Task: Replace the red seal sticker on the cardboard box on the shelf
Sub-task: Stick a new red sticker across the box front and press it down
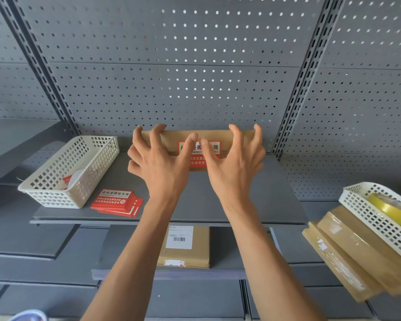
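Both hands on the box at the back edge of the shelf.

The flat brown cardboard box point(198, 137) lies against the perforated metal back panel point(171, 77) of the grey shelf point(252, 200). The left hand point(159, 162) and right hand point(235, 165), fingers spread and curled, grip its two ends, thumbs pressing the glossy red rectangular sticker point(200, 154) on its front. A stack of like stickers point(117, 202) lies near the front-left edge, beside a white lattice basket point(63, 172).
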Demonstrator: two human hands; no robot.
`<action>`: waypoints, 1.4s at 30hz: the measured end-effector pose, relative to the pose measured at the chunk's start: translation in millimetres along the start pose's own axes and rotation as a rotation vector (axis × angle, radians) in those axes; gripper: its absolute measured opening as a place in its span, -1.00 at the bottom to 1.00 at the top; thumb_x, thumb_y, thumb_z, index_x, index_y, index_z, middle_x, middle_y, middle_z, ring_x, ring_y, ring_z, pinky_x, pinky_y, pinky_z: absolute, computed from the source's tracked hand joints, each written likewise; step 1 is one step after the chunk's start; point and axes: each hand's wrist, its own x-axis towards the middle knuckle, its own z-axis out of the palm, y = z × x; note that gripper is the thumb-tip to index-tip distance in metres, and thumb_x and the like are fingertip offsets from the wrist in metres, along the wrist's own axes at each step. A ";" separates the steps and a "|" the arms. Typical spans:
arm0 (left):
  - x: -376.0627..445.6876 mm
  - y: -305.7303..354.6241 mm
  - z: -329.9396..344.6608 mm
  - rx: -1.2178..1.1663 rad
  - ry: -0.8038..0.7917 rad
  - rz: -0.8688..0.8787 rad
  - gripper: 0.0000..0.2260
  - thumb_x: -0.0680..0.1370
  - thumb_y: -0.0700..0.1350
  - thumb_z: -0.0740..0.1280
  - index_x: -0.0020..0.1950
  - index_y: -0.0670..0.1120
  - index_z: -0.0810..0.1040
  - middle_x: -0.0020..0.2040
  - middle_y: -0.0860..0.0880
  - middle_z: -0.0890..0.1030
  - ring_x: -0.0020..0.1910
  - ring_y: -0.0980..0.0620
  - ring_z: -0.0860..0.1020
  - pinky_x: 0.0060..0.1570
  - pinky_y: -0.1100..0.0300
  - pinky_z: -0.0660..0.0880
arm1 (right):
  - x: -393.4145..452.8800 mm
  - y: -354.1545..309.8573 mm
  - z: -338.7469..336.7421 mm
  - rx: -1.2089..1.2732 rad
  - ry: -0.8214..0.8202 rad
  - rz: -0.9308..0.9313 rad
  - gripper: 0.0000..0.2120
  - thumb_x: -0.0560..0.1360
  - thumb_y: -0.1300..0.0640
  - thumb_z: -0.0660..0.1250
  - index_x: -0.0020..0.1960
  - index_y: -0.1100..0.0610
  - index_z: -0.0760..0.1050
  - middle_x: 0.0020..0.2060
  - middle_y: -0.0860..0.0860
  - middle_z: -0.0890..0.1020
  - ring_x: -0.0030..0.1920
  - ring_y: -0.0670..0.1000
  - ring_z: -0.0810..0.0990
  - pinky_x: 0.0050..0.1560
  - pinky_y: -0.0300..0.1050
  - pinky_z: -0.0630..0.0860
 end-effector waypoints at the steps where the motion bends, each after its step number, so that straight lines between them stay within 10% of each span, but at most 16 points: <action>1: 0.1 1.3 0.8 0.017 0.008 0.010 -0.31 0.39 0.51 0.22 0.37 0.13 0.42 0.56 -0.08 0.21 0.47 -0.15 0.19 0.34 -0.16 0.11 | 2.6 -2.4 1.2 -0.024 0.006 0.010 -0.31 0.41 -0.44 0.30 0.39 -0.05 0.44 0.58 0.12 0.17 0.43 0.26 0.27 0.26 0.18 0.33; 30: 18.5 -7.6 1.1 -0.026 -0.043 0.002 -0.74 0.62 0.13 0.26 0.30 0.23 0.55 0.59 -0.07 0.21 0.45 -0.15 0.20 0.24 0.00 0.07 | 25.3 3.3 11.2 0.011 0.007 0.059 -0.80 0.61 -0.08 0.29 0.20 -0.14 0.59 0.47 0.07 0.30 0.29 0.21 0.34 0.18 0.14 0.37; 42: 13.7 7.2 -16.8 0.174 -0.134 0.111 -0.36 0.43 0.47 0.27 0.45 0.25 0.40 0.62 -0.18 0.10 0.48 -0.22 0.17 0.32 -0.15 0.14 | 19.5 -6.5 -12.5 -0.116 -0.089 -0.008 -0.27 0.43 -0.46 0.29 0.48 -0.12 0.39 0.64 0.18 0.05 0.42 0.26 0.27 0.30 0.16 0.25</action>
